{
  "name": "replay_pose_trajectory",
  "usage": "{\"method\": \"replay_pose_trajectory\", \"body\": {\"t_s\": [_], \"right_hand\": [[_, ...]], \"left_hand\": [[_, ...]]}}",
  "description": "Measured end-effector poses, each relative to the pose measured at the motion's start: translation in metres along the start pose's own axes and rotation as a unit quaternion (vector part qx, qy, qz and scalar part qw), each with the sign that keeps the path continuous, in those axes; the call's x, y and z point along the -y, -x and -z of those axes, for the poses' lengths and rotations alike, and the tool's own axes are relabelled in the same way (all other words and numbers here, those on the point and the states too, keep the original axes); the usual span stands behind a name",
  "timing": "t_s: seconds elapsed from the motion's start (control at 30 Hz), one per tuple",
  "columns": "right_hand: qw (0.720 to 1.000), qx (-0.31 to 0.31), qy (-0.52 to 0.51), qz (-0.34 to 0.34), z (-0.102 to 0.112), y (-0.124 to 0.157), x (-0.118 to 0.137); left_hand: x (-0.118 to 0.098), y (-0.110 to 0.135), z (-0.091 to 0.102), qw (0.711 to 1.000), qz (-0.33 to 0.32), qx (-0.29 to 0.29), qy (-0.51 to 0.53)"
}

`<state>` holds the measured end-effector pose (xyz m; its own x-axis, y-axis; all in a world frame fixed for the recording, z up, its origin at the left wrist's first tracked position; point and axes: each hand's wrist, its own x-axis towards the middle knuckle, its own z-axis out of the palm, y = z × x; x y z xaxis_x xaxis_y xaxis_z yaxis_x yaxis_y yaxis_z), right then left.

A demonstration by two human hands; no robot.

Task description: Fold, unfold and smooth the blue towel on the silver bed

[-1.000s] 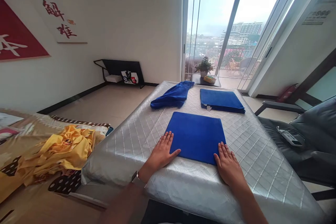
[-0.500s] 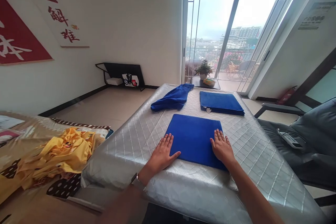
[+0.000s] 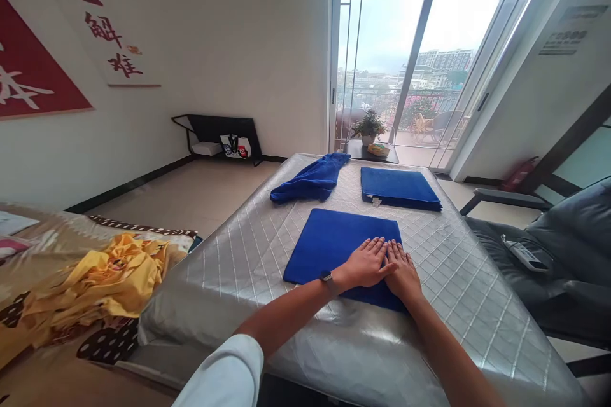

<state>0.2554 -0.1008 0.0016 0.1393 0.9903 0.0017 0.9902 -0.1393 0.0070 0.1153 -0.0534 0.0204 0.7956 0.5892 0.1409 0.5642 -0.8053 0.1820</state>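
A blue cloth (image 3: 329, 241), folded into a flat rectangle like a towel, lies on the silver quilted table cover (image 3: 238, 273) before me. My left hand (image 3: 370, 262) rests flat on the cloth's right part, fingers stretched out. Beside it my right hand (image 3: 402, 270) lies flat along the cloth's right edge, and the left thumb overlaps it. Neither hand grips anything. Beyond the cloth, at the far right, sits a folded blue stack (image 3: 401, 187) with a white tag. To its left a crumpled blue cloth (image 3: 312, 179) lies loose.
Heaped yellow fabric (image 3: 121, 267) lies on a bed at the left. On the right stands a dark armchair (image 3: 573, 254) with a white power strip (image 3: 525, 254) on its seat. A small table with a potted plant (image 3: 369, 127) is by the glass door.
My left hand has slid right across the cloth, from its left edge to beside my right hand. The right hand stays near the right edge. The view has shifted slightly.
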Motion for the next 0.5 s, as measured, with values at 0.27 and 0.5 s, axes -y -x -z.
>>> {"method": "replay_pose_trajectory", "body": {"t_s": [0.27,0.5], "right_hand": [[1.0,-0.003,-0.025,-0.017,0.003,-0.001,0.003],[0.999,0.007,-0.042,-0.032,0.001,-0.003,0.004]], "left_hand": [[0.034,0.014,-0.011,0.997,0.073,0.004,0.011],[0.118,0.093,0.013,0.977,0.212,0.003,-0.019]]}}
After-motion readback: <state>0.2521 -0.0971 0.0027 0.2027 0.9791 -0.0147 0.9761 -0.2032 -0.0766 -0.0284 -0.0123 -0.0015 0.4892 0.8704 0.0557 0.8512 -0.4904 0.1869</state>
